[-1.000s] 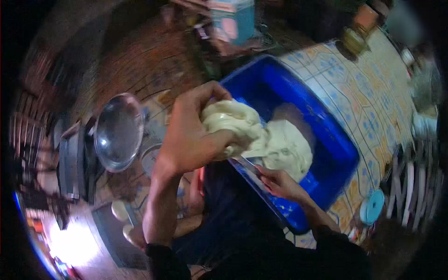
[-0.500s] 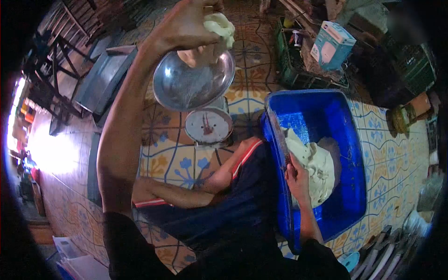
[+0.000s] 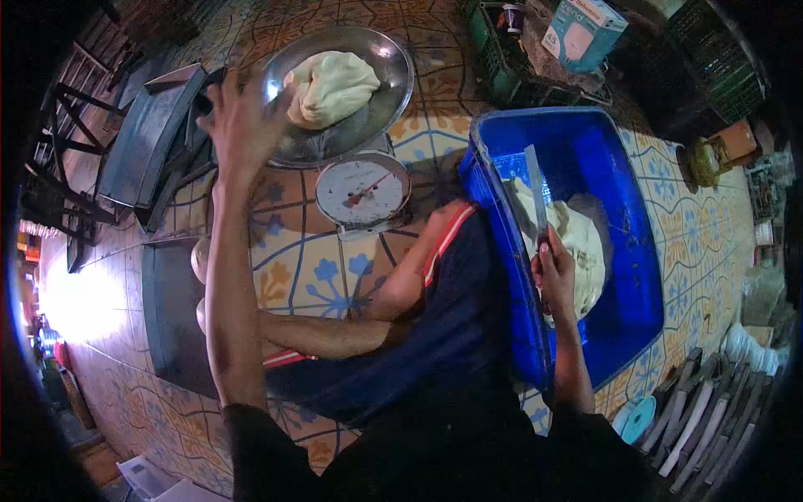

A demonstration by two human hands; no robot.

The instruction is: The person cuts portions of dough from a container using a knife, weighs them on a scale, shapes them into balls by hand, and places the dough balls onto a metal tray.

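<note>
A lump of pale dough (image 3: 333,89) rests in the round metal pan (image 3: 387,79) of a dial scale (image 3: 363,191); the red needle points to the upper right. Just left of the dough is my left hand (image 3: 245,121), open with its fingers spread. My right hand (image 3: 555,274) is closed around the handle of a long-bladed knife (image 3: 537,188), its blade pointing away from me. Beneath the knife, a large mass of dough (image 3: 580,249) lies in a blue plastic tub (image 3: 629,335).
A dark metal tray (image 3: 171,309) with pale dough pieces partly shows behind my left forearm. More metal trays (image 3: 150,138) stand farther left. Beyond the tub are a green crate (image 3: 493,50) and a teal-white box (image 3: 584,33). My bent leg (image 3: 418,259) lies between scale and tub.
My left hand has let go of the dough, which now sits in the pan, and drawn back to the left. The scale needle has swung. The knife blade has come into clear view.
</note>
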